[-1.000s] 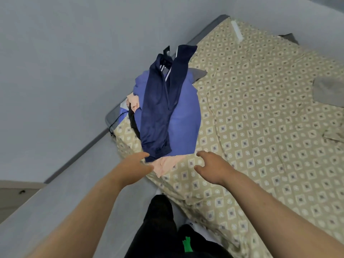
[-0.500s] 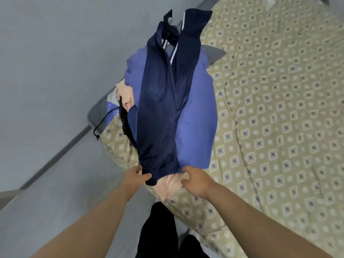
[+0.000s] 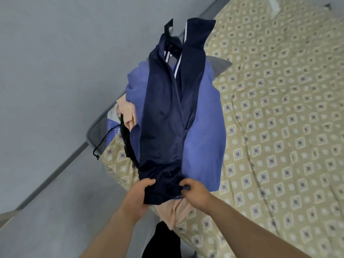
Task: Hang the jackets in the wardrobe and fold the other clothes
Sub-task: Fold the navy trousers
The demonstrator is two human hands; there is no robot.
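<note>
A dark navy jacket (image 3: 167,112) with thin white stripes lies on top of a pile of clothes at the bed's corner. Under it are a lighter blue garment (image 3: 204,131), a peach garment (image 3: 175,211) and a black one with a drawstring (image 3: 126,144). My left hand (image 3: 138,198) grips the near left edge of the navy jacket's hem. My right hand (image 3: 195,192) pinches the hem's near right edge. A black hanger hook (image 3: 169,27) shows at the jacket's far end.
The bed (image 3: 279,127) has a beige sheet with a diamond pattern and runs to the right. A grey wall (image 3: 55,71) stands close on the left. A grey cloth (image 3: 219,66) pokes out beyond the pile. My dark trouser leg (image 3: 162,241) is below.
Both hands have reached forward from the bed's edge to the navy jacket's hem and taken hold of it. The view has moved closer to the pile.
</note>
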